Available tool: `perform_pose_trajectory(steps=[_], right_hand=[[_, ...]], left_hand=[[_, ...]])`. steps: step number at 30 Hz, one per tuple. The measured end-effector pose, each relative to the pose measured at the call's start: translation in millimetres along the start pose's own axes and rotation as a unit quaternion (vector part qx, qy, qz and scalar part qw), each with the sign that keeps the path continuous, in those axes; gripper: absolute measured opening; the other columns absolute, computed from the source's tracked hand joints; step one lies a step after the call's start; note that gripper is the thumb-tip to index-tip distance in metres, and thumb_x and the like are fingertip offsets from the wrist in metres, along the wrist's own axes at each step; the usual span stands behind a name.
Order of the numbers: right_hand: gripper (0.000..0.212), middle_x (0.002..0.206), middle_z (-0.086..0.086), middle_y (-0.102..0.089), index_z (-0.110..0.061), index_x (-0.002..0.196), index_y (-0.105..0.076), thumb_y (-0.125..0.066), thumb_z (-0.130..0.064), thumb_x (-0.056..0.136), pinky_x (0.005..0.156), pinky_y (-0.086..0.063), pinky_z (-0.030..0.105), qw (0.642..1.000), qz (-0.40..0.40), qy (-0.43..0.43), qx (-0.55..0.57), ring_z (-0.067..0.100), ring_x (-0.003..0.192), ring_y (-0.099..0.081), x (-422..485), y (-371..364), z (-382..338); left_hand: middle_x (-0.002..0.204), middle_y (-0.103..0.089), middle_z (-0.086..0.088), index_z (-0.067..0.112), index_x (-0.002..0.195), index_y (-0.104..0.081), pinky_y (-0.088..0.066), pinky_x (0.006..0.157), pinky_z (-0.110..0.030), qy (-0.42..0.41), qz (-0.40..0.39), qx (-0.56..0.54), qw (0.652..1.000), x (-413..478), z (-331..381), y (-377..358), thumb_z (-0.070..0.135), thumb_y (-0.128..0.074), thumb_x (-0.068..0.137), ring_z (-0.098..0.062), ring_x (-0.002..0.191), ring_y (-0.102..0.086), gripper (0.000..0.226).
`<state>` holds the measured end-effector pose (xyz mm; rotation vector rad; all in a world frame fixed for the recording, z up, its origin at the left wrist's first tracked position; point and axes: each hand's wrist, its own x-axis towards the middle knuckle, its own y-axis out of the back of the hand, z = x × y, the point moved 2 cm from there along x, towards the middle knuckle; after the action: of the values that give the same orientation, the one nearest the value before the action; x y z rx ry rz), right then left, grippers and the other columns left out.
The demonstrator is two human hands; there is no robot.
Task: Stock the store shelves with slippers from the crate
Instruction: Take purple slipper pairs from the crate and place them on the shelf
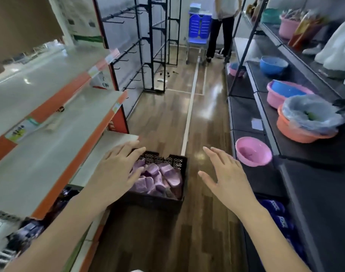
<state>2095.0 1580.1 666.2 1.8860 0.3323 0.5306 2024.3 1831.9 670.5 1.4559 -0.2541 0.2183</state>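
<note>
Grips both spread, empty. Orange-edged shelves (40, 165) stand at our left; black crate (154, 201) sits on the floor (160, 118) beside them, left hand (116, 171) above it, right hand (228, 179) alongside. We should grab matched purple slippers (171, 174) together.

The left hand (116, 169) and the right hand (226, 173) are bare. The 2 arms (55, 228) are bare too, as far as they show.

Bright indoor light glares off the glossy wood floor (201, 107); wide-angle bending curves the edges, where shelves (36, 95) blur.
</note>
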Motion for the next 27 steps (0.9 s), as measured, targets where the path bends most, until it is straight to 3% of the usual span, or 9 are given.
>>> perform_pose_trajectory(steps=[3,7,13,17,22,25,27], right_hand=[[0.057,0.136,0.005,-0.050,-0.019,0.139,-0.042,-0.061,-0.036,0.087,0.103,-0.035,0.039,0.999,-0.023,0.031,-0.004,0.025,0.125,-0.047,31,-17,-7],[0.059,0.140,0.002,-0.045,-0.022,0.141,-0.037,-0.058,-0.036,0.088,0.107,-0.030,0.037,0.997,-0.054,0.055,-0.007,0.022,0.130,-0.042,76,-40,-19],[0.060,0.143,0.001,-0.043,-0.023,0.142,-0.035,-0.058,-0.037,0.089,0.108,-0.027,0.035,0.996,-0.070,0.054,-0.018,0.021,0.132,-0.039,156,-79,-45],[0.057,0.135,0.005,-0.052,-0.019,0.138,-0.043,-0.054,-0.041,0.086,0.099,-0.039,0.038,0.997,-0.061,0.041,-0.025,0.026,0.123,-0.050,211,-105,-71],[0.057,0.129,0.006,-0.056,-0.017,0.135,-0.046,-0.051,-0.045,0.085,0.093,-0.044,0.038,0.997,-0.064,0.024,-0.028,0.025,0.116,-0.055,265,-139,-96],[0.057,0.139,0.000,-0.047,-0.023,0.140,-0.037,-0.047,-0.047,0.090,0.103,-0.034,0.033,0.997,-0.076,0.001,-0.011,0.021,0.127,-0.045,286,-161,-100],[0.059,0.144,-0.004,-0.040,-0.027,0.143,-0.031,-0.050,-0.044,0.090,0.108,-0.027,0.031,0.995,-0.096,-0.019,0.011,0.018,0.132,-0.037,294,-177,-97]], left_hand=[[0.123,-0.060,-0.005,0.015,0.119,-0.060,-0.046,0.090,-0.042,0.037,-0.027,0.001,0.999,6,-23,-9,0.036,-0.044,0.080,-0.028,0.112,-0.058,0.047],[0.129,-0.055,-0.003,0.016,0.124,-0.056,-0.043,0.095,-0.042,0.081,-0.038,-0.018,0.996,18,-59,-25,0.035,-0.047,0.085,-0.026,0.117,-0.054,0.045],[0.119,-0.062,-0.006,0.015,0.116,-0.061,-0.049,0.085,-0.043,0.083,-0.045,-0.016,0.995,66,-137,-50,0.039,-0.039,0.079,-0.028,0.105,-0.062,0.050],[0.115,-0.065,-0.007,0.013,0.111,-0.065,-0.050,0.083,-0.042,0.072,-0.041,-0.021,0.996,106,-196,-65,0.031,-0.055,0.073,-0.028,0.100,-0.065,0.043],[0.116,-0.064,-0.006,0.015,0.111,-0.064,-0.037,0.092,-0.029,0.051,-0.062,-0.045,0.996,151,-255,-86,0.038,-0.037,0.077,-0.024,0.102,-0.064,0.049],[0.119,-0.063,-0.006,0.014,0.115,-0.062,-0.046,0.090,-0.035,0.051,-0.081,-0.072,0.993,170,-278,-107,0.039,-0.036,0.079,-0.025,0.106,-0.061,0.051],[0.119,-0.062,-0.006,0.013,0.117,-0.061,-0.043,0.092,-0.033,0.052,-0.095,-0.091,0.990,180,-287,-122,0.041,-0.036,0.080,-0.025,0.107,-0.061,0.052]])
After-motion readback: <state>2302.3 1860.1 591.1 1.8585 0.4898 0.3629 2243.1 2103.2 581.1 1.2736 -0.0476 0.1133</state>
